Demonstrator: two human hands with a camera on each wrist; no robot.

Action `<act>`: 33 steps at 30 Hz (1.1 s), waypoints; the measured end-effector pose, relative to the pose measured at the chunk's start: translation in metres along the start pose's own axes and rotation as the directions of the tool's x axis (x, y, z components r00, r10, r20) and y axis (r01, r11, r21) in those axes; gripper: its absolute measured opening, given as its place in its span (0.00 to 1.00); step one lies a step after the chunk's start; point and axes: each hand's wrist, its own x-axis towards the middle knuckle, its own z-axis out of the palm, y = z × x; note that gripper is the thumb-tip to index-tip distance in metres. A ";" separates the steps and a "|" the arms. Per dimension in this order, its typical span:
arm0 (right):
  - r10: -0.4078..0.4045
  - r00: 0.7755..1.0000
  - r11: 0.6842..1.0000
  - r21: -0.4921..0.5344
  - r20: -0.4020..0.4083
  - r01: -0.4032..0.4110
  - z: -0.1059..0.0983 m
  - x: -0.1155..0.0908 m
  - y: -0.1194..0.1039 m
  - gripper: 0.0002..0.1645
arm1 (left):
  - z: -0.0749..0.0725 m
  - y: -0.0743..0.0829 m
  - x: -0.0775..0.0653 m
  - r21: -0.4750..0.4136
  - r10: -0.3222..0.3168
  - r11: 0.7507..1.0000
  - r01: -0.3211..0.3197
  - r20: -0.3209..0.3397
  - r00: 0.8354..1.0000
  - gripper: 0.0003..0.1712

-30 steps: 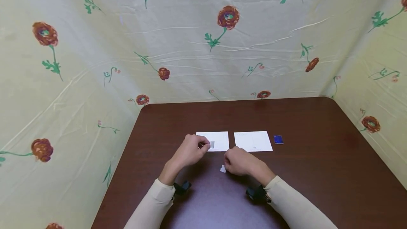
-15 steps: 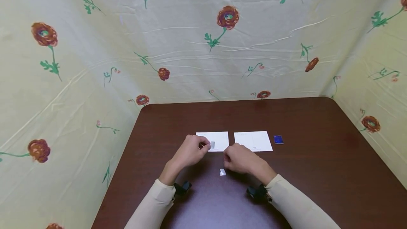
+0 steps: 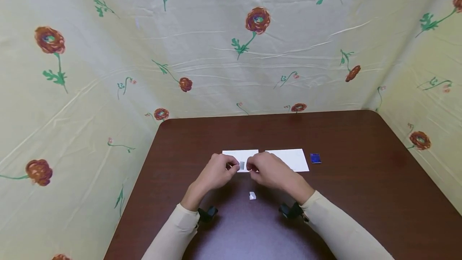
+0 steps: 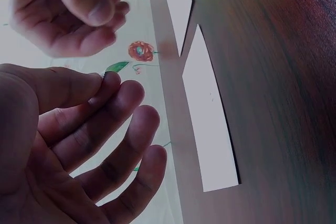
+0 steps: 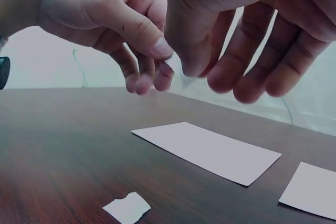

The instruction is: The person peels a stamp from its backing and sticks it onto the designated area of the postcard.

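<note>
My left hand (image 3: pixel 216 171) pinches a small, thin, translucent piece (image 5: pixel 176 67) with a saw-toothed edge between thumb and forefinger, its other fingers loosely bent. In the head view this piece (image 3: pixel 242 165) looks greyish, in front of the left white card (image 3: pixel 238 155). My right hand (image 3: pixel 272 171) hovers close beside it, over the near edges of both cards. In the left wrist view the right hand's thumb (image 4: pixel 89 3) stands away from its loosely bent fingers, with nothing seen between them. A torn white paper scrap (image 3: pixel 252 196) lies on the table below the hands.
A second white card (image 3: pixel 292 159) lies to the right of the first, and beyond it a small flat blue square (image 3: pixel 315 158). The dark brown tabletop (image 3: pixel 361 196) ends against a flowered curtain (image 3: pixel 216 43) at the back and sides.
The paper scrap has left my right hand and lies on the table. That hand has then moved up and left, to beside the translucent piece. My left hand has stayed almost still.
</note>
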 end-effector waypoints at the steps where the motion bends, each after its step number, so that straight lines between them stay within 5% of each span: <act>1: -0.002 1.000 1.000 0.003 -0.007 0.002 -0.001 0.000 -0.001 0.03 | 0.000 0.000 0.000 -0.003 0.006 1.000 -0.006 0.002 1.000 0.07; 22: -0.051 0.997 0.998 0.029 -0.061 0.053 0.001 0.001 -0.003 0.06 | 0.006 0.002 0.002 -0.021 0.076 0.997 -0.075 0.038 0.996 0.08; 33: -0.055 0.993 0.998 0.013 -0.105 0.057 0.004 -0.001 -0.001 0.02 | 0.007 0.002 0.000 -0.078 0.056 0.996 -0.051 0.063 0.996 0.08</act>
